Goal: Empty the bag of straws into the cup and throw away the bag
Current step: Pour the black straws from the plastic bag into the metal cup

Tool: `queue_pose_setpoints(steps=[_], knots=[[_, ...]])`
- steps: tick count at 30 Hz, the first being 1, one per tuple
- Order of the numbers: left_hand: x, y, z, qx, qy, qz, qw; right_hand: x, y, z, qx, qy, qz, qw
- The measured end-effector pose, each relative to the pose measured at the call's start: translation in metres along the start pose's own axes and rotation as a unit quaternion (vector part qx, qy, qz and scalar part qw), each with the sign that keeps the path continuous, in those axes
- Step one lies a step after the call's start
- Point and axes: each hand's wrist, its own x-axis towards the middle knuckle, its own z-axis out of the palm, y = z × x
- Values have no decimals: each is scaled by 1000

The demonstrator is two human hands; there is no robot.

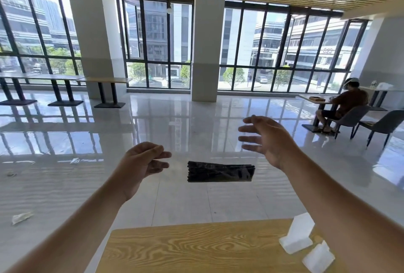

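A clear plastic bag with a bundle of black straws point(220, 171) hangs level in the air above the floor, just beyond the wooden table point(185, 248). My left hand point(142, 163) pinches the bag's clear, nearly invisible left end between thumb and fingers. My right hand point(265, 139) is held up and to the right of the bundle with fingers spread and straight, not touching it. No cup or bin is in view.
Two white folded card stands point(299, 235) point(318, 258) sit on the table's right side. Paper scraps point(21, 217) lie on the shiny floor at left. A person sits at a table with grey chairs point(349, 117) at far right. Long tables line the windows at left.
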Motion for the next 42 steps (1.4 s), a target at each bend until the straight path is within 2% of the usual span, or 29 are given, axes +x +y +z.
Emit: queue_pose_setpoints(steps=[6,11,15,19,27,36,42], knots=[[0,1,5,1,12,-2,1000,-4,3,15,-160,30,-131,978],[-7,3,2,-16,-58,11,998,-8,-3,7,-261,106,-196,939],[-15,-4,-2,1,-84,5,996,-14,-4,-3,-254,124,-195,939],[-22,-24,-4,28,-55,-32,998,-20,11,-10,-275,109,-188,937],[-37,-92,-6,94,-65,-96,989,-51,74,-35,-259,104,-159,947],[-68,-168,18,92,-115,-176,973,-104,133,-82,-280,121,-118,945],[-93,-210,38,73,-92,-208,971,-125,164,-109,-308,94,-103,941]])
